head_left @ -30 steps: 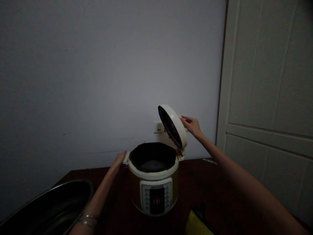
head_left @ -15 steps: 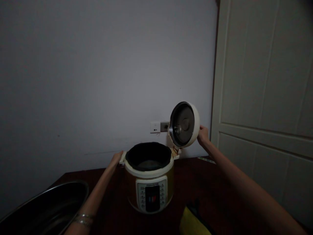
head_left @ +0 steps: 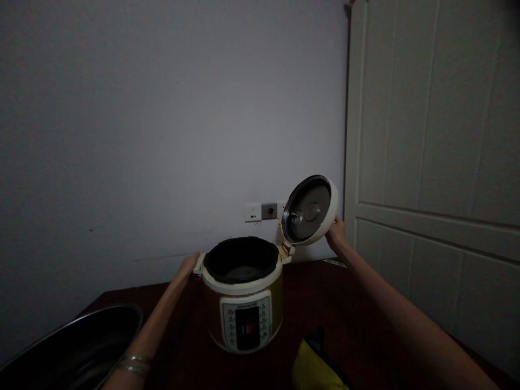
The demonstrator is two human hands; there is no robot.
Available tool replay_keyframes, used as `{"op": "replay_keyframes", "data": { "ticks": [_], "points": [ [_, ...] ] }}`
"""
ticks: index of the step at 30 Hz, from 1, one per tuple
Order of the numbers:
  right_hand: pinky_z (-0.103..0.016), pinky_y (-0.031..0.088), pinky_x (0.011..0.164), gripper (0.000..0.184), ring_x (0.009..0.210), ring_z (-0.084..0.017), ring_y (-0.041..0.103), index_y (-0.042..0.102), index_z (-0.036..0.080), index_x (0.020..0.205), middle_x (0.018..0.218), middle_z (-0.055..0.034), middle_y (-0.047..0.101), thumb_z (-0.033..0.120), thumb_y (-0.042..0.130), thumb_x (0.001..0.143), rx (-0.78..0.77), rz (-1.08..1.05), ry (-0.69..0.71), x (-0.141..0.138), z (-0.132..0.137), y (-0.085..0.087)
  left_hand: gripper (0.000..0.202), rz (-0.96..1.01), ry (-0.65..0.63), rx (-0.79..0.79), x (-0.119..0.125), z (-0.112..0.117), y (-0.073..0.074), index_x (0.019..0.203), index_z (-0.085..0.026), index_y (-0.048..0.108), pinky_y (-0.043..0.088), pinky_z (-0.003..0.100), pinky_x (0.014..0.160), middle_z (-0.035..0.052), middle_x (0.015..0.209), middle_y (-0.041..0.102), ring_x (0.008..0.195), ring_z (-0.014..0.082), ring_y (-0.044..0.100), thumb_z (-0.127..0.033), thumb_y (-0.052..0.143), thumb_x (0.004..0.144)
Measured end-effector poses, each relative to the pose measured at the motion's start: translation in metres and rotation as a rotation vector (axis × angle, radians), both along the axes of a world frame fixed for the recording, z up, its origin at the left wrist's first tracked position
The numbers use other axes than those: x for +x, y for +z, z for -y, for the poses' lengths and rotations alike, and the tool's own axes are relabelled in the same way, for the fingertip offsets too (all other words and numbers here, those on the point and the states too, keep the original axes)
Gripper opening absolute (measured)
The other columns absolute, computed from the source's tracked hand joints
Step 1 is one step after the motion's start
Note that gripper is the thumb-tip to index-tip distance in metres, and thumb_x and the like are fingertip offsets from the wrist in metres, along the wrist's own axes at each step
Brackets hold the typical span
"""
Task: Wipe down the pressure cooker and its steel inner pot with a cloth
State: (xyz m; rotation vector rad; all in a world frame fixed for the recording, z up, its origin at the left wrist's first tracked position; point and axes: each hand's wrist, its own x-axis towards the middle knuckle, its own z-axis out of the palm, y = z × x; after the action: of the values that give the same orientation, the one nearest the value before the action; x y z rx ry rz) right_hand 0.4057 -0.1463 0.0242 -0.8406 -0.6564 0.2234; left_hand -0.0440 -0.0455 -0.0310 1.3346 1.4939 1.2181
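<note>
An electric pressure cooker, white and gold with a button panel on its front, stands on the dark red table. Its dark inner pot is exposed. The round lid leans open to the right on its hinge, steel underside facing left and toward me. My left hand is closed on the cooker's left side handle. Behind the lid's outer right edge, my right hand grips it; most of those fingers are hidden by the lid.
A wide metal basin stands at the lower left, close to my left forearm. A yellow and black cloth-like item lies front right. Wall sockets are behind the cooker. A white panelled door rises on the right.
The lid has tipped further back to the right, with my right hand on it moving slightly lower. My left hand stays on the handle. The whole view has shifted a little.
</note>
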Motion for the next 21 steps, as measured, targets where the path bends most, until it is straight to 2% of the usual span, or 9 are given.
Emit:
{"op": "replay_keyframes", "data": {
  "ticks": [4, 12, 18, 21],
  "points": [
    [-0.02, 0.043, 0.048, 0.038, 0.055, -0.01, 0.053, 0.06, 0.016, 0.087, 0.06, 0.0048, 0.058, 0.025, 0.064, 0.05, 0.0, -0.028, 0.017, 0.001, -0.002, -0.001, 0.033, 0.017, -0.017, -0.016, 0.0, 0.0, -0.001, 0.051, -0.016, 0.054, 0.042, 0.026, 0.042, 0.0023, 0.045, 0.054, 0.039, 0.0145, 0.05, -0.035, 0.044, 0.077],
    [-0.023, 0.049, 0.053, 0.036, 0.056, -0.011, 0.056, 0.059, 0.018, 0.087, 0.062, 0.0047, 0.059, 0.029, 0.064, 0.053, 0.017, -0.077, 0.098, 0.002, 0.0, -0.007, 0.029, -0.022, -0.006, -0.002, 0.003, 0.007, -0.001, 0.051, -0.017, 0.051, 0.043, 0.026, 0.041, 0.0016, 0.045, 0.054, 0.041, 0.0151, 0.051, -0.039, 0.049, 0.07],
    [-0.028, 0.054, 0.064, 0.042, 0.068, -0.015, 0.063, 0.06, 0.02, 0.099, 0.072, 0.0013, 0.066, 0.032, 0.068, 0.06, -0.04, -0.025, 0.273, 0.004, 0.015, -0.01, 0.022, -0.153, 0.038, 0.052, 0.003, 0.004, 0.0, 0.055, -0.017, 0.054, 0.045, 0.028, 0.046, 0.0048, 0.052, 0.06, 0.05, 0.019, 0.058, -0.034, 0.049, 0.069],
    [-0.03, 0.055, 0.072, 0.046, 0.075, -0.016, 0.066, 0.058, 0.023, 0.11, 0.083, -0.0007, 0.069, 0.033, 0.069, 0.066, -0.099, 0.027, 0.36, 0.008, 0.025, -0.019, 0.024, -0.27, 0.095, 0.109, -0.002, 0.001, 0.004, 0.054, -0.017, 0.055, 0.046, 0.029, 0.051, 0.0075, 0.054, 0.06, 0.058, 0.0222, 0.061, -0.031, 0.045, 0.071]
  ]
}}
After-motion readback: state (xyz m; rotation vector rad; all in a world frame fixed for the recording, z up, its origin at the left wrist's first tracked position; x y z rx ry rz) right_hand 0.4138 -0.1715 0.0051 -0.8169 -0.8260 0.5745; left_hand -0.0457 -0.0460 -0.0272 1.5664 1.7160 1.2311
